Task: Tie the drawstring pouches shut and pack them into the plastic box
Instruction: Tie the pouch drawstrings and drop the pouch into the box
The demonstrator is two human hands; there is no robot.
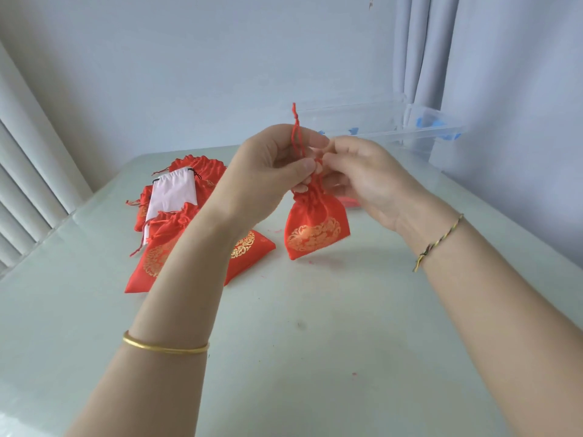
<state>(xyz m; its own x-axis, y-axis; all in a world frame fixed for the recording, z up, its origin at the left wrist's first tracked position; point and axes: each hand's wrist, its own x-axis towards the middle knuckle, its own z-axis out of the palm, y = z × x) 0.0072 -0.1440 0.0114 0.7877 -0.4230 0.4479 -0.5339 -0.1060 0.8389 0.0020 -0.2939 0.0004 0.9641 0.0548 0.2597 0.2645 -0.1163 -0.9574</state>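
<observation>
Left hand (277,165) and right hand (362,178) pinch the thin red drawstring (296,130) of the red gold-printed fabric pouch (315,228); slack could loosen the knot.

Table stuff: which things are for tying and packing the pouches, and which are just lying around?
For the job: red pouch and its drawstring, pinched by left hand and right hand; pile of pouches; plastic box.
Just there: curtain, bangle, string bracelet.
</observation>
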